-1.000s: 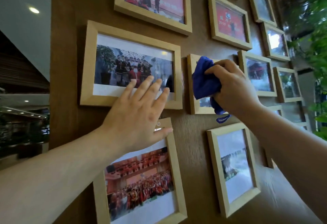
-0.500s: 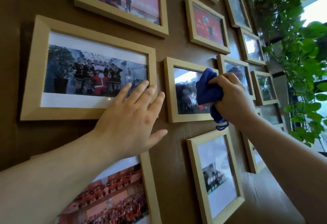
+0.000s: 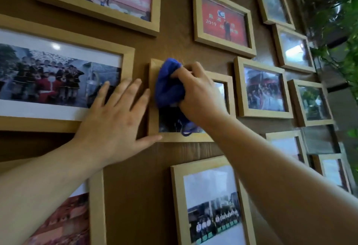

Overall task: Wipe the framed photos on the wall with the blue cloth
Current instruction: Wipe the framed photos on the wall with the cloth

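Several light wooden framed photos hang on a brown wall (image 3: 174, 43). My right hand (image 3: 199, 97) grips a bunched blue cloth (image 3: 168, 84) and presses it against the upper left part of a small middle frame (image 3: 153, 99); hand and cloth hide most of that photo. My left hand (image 3: 114, 120) lies flat with fingers spread on the lower right corner of the large frame (image 3: 127, 56) to the left, its thumb reaching under the small frame's lower left corner.
More frames surround the middle one: a red photo frame (image 3: 222, 22) above right, a group photo frame (image 3: 211, 202) below, another frame (image 3: 263, 89) to the right. Green plant leaves (image 3: 333, 12) hang at the far right edge of the wall.
My right hand has swept the blue cloth leftward across the small middle frame, from its right side to its upper left. My left hand stays flat on the large frame. The view has shifted closer.
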`<state>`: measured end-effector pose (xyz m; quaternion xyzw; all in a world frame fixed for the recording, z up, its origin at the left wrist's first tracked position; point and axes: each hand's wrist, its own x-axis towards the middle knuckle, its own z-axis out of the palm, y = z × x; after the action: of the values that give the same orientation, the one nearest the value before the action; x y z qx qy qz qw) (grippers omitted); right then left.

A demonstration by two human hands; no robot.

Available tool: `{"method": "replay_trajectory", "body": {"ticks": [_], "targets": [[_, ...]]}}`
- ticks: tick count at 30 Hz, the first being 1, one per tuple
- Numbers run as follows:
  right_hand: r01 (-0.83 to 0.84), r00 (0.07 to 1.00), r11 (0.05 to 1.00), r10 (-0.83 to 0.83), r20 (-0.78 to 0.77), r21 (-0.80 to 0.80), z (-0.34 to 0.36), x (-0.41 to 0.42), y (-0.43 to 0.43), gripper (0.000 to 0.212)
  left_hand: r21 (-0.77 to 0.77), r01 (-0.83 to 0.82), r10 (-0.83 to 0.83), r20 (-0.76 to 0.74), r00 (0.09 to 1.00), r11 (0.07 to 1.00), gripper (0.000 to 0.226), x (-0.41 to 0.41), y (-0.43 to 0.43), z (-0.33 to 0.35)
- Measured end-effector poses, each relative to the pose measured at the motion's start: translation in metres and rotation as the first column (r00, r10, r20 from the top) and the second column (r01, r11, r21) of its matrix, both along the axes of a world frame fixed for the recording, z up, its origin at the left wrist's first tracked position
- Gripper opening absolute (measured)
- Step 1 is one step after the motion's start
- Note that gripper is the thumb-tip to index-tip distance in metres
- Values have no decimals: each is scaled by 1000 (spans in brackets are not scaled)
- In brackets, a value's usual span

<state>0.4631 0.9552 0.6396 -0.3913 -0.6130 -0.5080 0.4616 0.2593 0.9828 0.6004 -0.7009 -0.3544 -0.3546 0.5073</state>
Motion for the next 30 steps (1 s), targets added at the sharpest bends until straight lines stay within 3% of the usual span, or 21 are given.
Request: {"method": "replay_trajectory", "body": {"ticks": [5,11,19,24,30], "targets": [[-54,996,998,51,75,35,3,-21,11,42,-7,-53,53,20,998,999,100,1,4,-3],[78,992,997,-79,103,12,0,15,9,40,1,-64,64,-9,998,998,91,1,3,-2],[227,970,973,-228,-77,-32,-3,80,2,36,16,-70,71,-48,996,997,93,1,2,2],[191,956,979,-202,-215,-72,-12,91,2,41,30,-45,47,-62,997,999,93,3,3,1],[69,997,992,-73,-32,-109,-33,33,-3,39,36,-63,66,-90,994,997,101,4,4,-1]]}}
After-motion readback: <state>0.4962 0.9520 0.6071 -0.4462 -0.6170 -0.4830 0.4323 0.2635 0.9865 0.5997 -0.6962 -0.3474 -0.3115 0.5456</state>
